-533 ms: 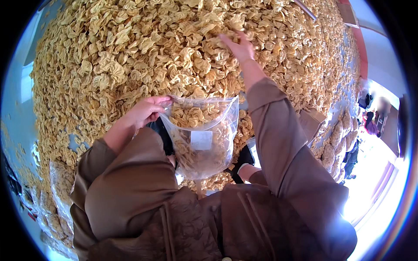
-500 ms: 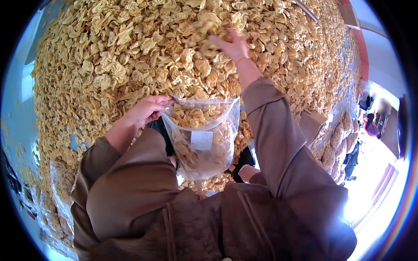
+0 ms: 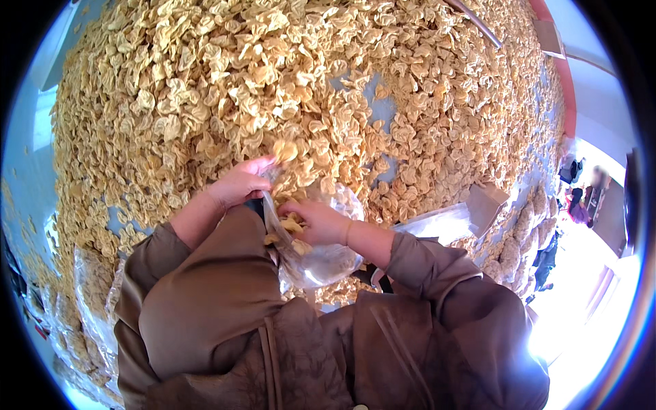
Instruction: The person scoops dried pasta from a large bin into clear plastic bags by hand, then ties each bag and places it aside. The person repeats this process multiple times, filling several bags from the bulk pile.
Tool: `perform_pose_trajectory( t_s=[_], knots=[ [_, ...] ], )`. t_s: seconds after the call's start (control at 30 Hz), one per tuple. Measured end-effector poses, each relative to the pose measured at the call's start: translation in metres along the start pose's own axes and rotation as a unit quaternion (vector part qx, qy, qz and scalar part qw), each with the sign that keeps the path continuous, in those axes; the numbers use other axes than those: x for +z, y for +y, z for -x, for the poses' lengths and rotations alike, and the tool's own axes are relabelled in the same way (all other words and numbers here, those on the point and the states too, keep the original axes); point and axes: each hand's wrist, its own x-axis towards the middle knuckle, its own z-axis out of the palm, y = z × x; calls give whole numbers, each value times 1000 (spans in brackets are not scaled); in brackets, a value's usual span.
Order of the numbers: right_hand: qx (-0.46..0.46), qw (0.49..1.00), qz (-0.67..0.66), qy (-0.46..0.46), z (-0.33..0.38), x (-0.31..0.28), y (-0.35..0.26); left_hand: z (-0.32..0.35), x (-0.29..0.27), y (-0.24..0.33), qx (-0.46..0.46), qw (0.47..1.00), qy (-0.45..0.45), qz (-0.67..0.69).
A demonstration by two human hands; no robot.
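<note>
A clear plastic bag [image 3: 321, 266] hangs in front of my lap, its mouth squeezed out of shape. My left hand [image 3: 242, 183] is closed on the left side of its rim, and a pale slice sits just above those fingertips. At the mouth of the bag is my right hand [image 3: 320, 222], its fingers curled around several dried yellow slices [image 3: 294, 224]. Part of the right hand's grip is hidden by the bag film. Beyond both hands spreads a large heap of curled, dried yellowish slices [image 3: 198, 82].
Blue surface [image 3: 383, 113] shows through a gap in the heap. At the far right lies a metal tube [image 3: 478, 24]. Right of the bag are clear plastic film [image 3: 437, 222] and an open cardboard box [image 3: 486, 205]. Filled clear bags [image 3: 96, 273] stand at left, more bulging bags [image 3: 523, 242] at right.
My right hand has come back from the heap to the bag's mouth, carrying slices. A bare blue patch now shows where the heap was disturbed. The bag's mouth has folded inward.
</note>
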Motion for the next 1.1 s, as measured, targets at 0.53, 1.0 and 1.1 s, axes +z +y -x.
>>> perform_pose_trajectory(
  t_s=[0.53,1.0,1.1],
  knots=[
    [17,952,120,280,-159,-194,-45,11,-69,-16,-69,970,62,224],
    [-11,997,-61,-41,1,12,6,7,-16,-44,-40,996,-26,74],
    [0,974,-225,-24,23,-26,42,1,-27,-42,-33,996,-38,-77]
  ],
)
